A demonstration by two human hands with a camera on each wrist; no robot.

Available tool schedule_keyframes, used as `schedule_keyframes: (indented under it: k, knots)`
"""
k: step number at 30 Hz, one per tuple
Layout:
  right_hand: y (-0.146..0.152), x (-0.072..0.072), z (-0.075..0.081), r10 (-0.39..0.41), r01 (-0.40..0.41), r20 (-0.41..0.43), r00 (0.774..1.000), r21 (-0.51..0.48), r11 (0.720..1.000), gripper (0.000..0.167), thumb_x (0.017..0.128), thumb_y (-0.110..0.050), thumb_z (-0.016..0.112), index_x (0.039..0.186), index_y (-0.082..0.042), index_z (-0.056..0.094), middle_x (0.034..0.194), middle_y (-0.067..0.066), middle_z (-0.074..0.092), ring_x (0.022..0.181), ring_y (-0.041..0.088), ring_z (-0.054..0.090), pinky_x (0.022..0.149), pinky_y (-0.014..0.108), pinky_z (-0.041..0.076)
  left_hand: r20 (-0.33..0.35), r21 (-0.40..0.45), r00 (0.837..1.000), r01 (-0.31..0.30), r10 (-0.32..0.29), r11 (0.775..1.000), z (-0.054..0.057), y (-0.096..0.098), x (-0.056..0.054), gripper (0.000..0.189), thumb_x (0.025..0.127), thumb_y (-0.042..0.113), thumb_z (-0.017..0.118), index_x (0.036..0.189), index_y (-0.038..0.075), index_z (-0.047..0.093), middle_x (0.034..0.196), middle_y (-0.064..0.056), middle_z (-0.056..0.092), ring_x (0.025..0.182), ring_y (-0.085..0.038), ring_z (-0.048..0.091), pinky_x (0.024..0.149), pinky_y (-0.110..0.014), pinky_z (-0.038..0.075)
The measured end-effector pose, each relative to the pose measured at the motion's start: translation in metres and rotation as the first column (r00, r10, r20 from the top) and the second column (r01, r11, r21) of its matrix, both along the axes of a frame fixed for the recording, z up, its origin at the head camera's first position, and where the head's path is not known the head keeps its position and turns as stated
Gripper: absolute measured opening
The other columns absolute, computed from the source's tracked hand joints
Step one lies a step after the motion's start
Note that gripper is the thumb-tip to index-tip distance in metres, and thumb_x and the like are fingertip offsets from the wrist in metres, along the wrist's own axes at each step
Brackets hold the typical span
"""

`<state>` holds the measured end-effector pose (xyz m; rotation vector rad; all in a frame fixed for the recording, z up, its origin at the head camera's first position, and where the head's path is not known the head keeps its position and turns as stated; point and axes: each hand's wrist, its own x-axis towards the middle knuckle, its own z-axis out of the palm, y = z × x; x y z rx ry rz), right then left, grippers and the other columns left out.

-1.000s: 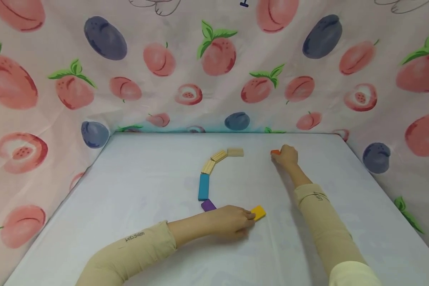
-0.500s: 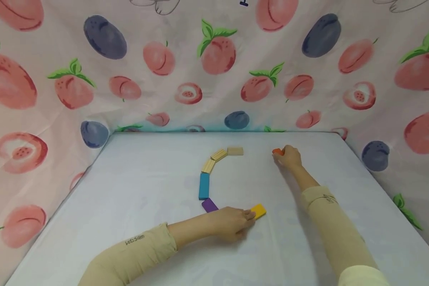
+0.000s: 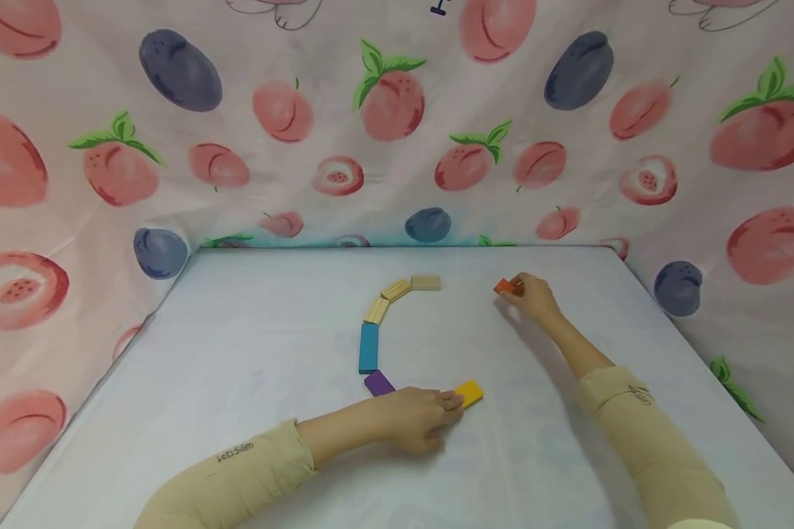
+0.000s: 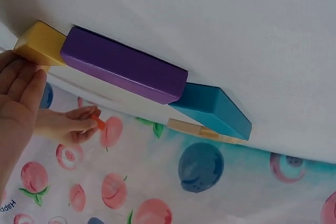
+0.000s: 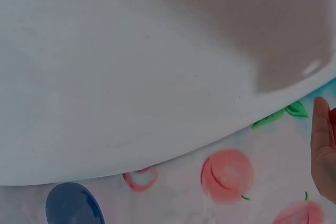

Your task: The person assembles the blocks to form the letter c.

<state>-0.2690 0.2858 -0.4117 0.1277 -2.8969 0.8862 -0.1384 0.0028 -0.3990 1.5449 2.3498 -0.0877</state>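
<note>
My left hand (image 3: 415, 420) lies over the front end of the block curve, its fingers fairly straight and touching a yellow block (image 3: 472, 393). The purple block (image 4: 123, 65) runs between the yellow one and a blue block (image 3: 368, 349); in the head view my left hand and wrist hide part of it. Farther back on the right, my right hand (image 3: 537, 300) pinches a small orange block (image 3: 503, 286) between thumb and fingers, with a shadow on the tabletop below. The right wrist view catches only the edge of that hand.
Beyond the blue block the curve goes on with plain wooden blocks (image 3: 376, 310), the last one (image 3: 426, 283) lying crosswise at the back. White cloth covers the table (image 3: 258, 323). A fruit-print curtain (image 3: 344, 95) rises behind and along both sides.
My right hand has turned the orange block and drawn it slightly nearer. The left fingers have straightened at the yellow block. The head view has shifted a little.
</note>
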Motion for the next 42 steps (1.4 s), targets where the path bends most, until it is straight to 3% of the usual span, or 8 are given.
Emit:
schedule_keyframes:
  k: [5,8,12,16,20,26,37,42]
  knots:
    - [0.0,0.014,0.007,0.048,-0.054,-0.083,0.995,-0.062,0.997,0.034,0.088,-0.011,0.066,0.11,0.013,0.057,0.101,0.03,0.064,0.088,0.041,0.064,0.079,0.045,0.054,0.018,-0.009,1.0,-0.007,0.007,1.0,0.003,0.0,0.0,0.057,0.093,0.032,0.056,0.144,0.014,0.039,0.152,-0.002,0.034,0.14,-0.013,0.032,0.113,-0.025,0.029]
    - [0.0,0.023,0.009,0.08,-0.095,-0.106,0.991,-0.136,0.986,0.033,0.087,-0.007,0.067,0.111,0.012,0.057,0.103,0.031,0.064,0.084,0.037,0.067,0.071,0.03,0.057,0.013,-0.016,1.0,-0.008,0.009,1.0,0.003,0.0,-0.001,0.057,0.092,0.033,0.057,0.144,0.014,0.04,0.152,-0.002,0.034,0.14,-0.013,0.033,0.113,-0.025,0.03]
    - [-0.001,0.035,0.012,0.117,-0.133,-0.073,0.99,-0.26,0.956,0.035,0.087,-0.004,0.065,0.117,0.012,0.055,0.11,0.032,0.061,0.078,0.012,0.067,0.069,0.01,0.05,0.007,-0.019,1.0,-0.008,0.008,1.0,0.002,0.001,0.0,0.058,0.092,0.033,0.059,0.144,0.014,0.04,0.151,-0.002,0.035,0.14,-0.013,0.033,0.113,-0.025,0.031]
    - [0.0,0.048,0.017,0.142,-0.137,-0.014,0.99,-0.368,0.92,0.039,0.088,-0.005,0.064,0.122,0.011,0.052,0.117,0.032,0.057,0.075,-0.008,0.059,0.072,0.007,0.049,0.013,-0.018,1.0,-0.007,0.007,1.0,0.001,0.002,0.0,0.06,0.091,0.033,0.059,0.144,0.014,0.039,0.152,-0.002,0.035,0.14,-0.013,0.033,0.113,-0.025,0.03]
    - [-0.002,0.059,0.021,0.177,-0.138,0.046,0.983,-0.449,0.883,0.042,0.089,-0.008,0.064,0.124,0.01,0.052,0.115,0.029,0.056,0.076,-0.001,0.062,0.074,0.01,0.051,0.021,-0.013,1.0,-0.008,0.009,1.0,0.001,0.002,0.0,0.061,0.09,0.034,0.061,0.144,0.014,0.04,0.151,-0.002,0.036,0.14,-0.013,0.033,0.112,-0.025,0.031]
    - [-0.006,0.069,0.023,0.204,-0.097,0.142,0.969,-0.542,0.835,0.047,0.089,-0.012,0.064,0.129,0.01,0.049,0.112,0.008,0.056,0.083,0.004,0.064,0.078,0.012,0.051,0.034,0.004,0.999,0.007,-0.007,1.0,0.003,0.001,-0.002,0.061,0.089,0.033,0.061,0.143,0.013,0.041,0.151,-0.003,0.037,0.139,-0.014,0.035,0.112,-0.026,0.032]
    - [-0.01,0.076,0.013,0.24,-0.048,0.267,0.933,-0.569,0.821,0.047,0.087,-0.007,0.064,0.13,0.007,0.05,0.103,-0.013,0.059,0.085,0.003,0.06,0.08,0.014,0.05,0.047,0.016,0.999,0.014,-0.015,1.0,0.003,-0.002,-0.006,0.061,0.088,0.034,0.062,0.142,0.013,0.043,0.15,-0.002,0.038,0.139,-0.013,0.036,0.111,-0.026,0.033]
    - [-0.013,0.08,0.008,0.279,-0.06,0.294,0.914,-0.582,0.811,0.047,0.086,-0.007,0.065,0.128,0.009,0.051,0.103,-0.008,0.063,0.086,0.004,0.061,0.079,0.017,0.052,0.048,0.03,0.999,0.009,-0.01,1.0,0.004,-0.001,-0.006,0.06,0.088,0.032,0.061,0.142,0.013,0.043,0.15,-0.003,0.038,0.139,-0.013,0.036,0.112,-0.025,0.033]
